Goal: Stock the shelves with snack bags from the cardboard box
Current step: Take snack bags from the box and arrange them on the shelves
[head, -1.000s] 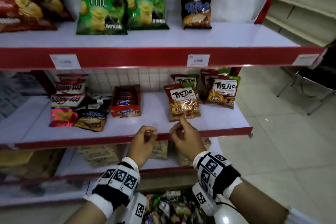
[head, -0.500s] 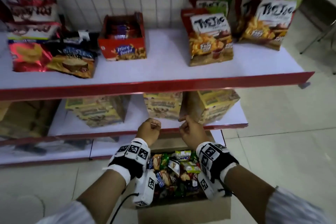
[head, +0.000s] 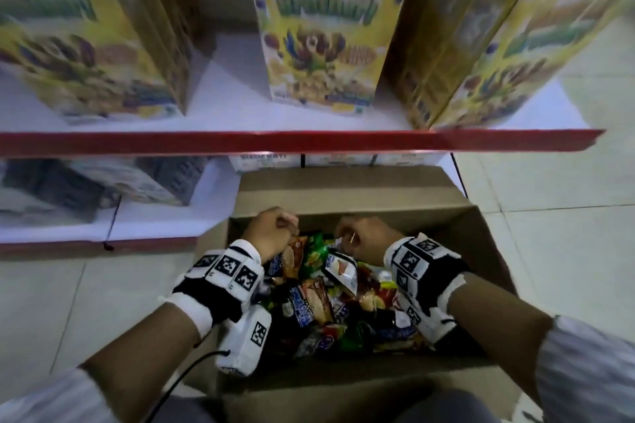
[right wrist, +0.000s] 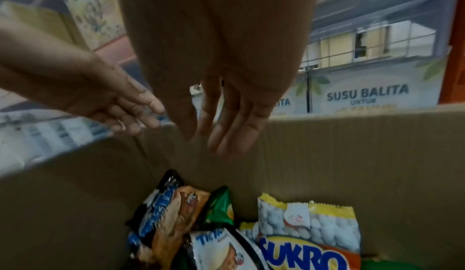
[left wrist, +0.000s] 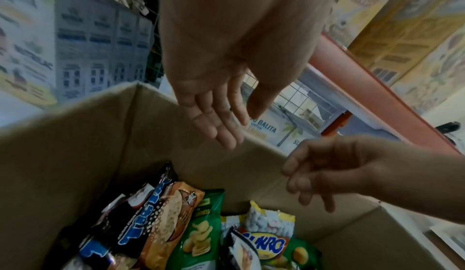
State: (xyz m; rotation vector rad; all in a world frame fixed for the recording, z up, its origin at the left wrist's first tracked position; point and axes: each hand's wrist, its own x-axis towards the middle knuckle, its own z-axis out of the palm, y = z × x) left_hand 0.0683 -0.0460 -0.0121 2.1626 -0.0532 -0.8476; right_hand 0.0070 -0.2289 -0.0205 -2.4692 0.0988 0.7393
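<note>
A shop aisle with a pale tiled floor (head: 567, 251) fills the frame edges. Nearest, at lower centre of the head view, sits the open cardboard box (head: 488, 244), its corrugated walls dull brown and soft at the folds. Inside lies a loose heap of snack bags (head: 319, 306): glossy, crinkly film pouches with crimped seams, among them an orange-and-yellow Sukro bag (right wrist: 309, 254) and a green chip bag (left wrist: 198, 232) standing on edge. Above the heap at frame centre hover the left hand (head: 271, 230) and the right hand (head: 364, 237), apart from each other; the wrist views show both with fingers loosely extended and relaxed, holding nothing and touching no bag.

Farther up, a red-edged shelf (head: 309, 142) carries stiff yellow cereal boxes (head: 319, 27), and a lower shelf at left holds grey cartons (head: 103, 182).

Judging from here, the slick film could slide out of a light pinch, and pulling one pouch from a tangled pile may drag neighbours over the rim. Squeezing hard risks crushing the brittle contents
</note>
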